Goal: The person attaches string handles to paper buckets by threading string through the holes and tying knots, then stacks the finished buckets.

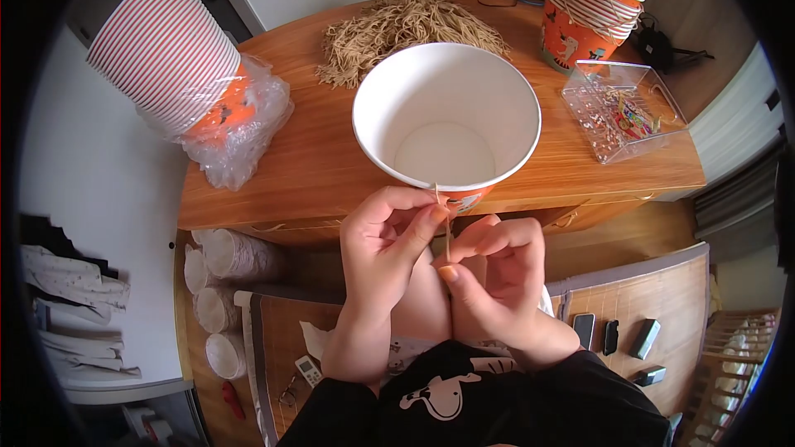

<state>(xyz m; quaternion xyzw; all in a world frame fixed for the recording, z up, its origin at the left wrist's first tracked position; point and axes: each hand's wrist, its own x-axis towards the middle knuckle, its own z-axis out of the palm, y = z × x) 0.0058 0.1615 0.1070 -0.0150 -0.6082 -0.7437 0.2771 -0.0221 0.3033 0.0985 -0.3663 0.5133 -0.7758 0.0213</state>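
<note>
A large paper bucket, white inside with an orange printed outside, stands at the desk's front edge with its mouth up. Just below its near rim, my left hand pinches a thin tan cord between thumb and forefinger. To its right my right hand pinches the lower part of the same cord, its other fingers curled. The cord runs short and upright between the two pinches. Behind the bucket lies a heap of tan cords.
A tilted bucket stack in clear plastic lies left on the desk. At the right are a stack of orange buckets with cords and a clear tray of small pieces. Below right lie a phone and small dark items.
</note>
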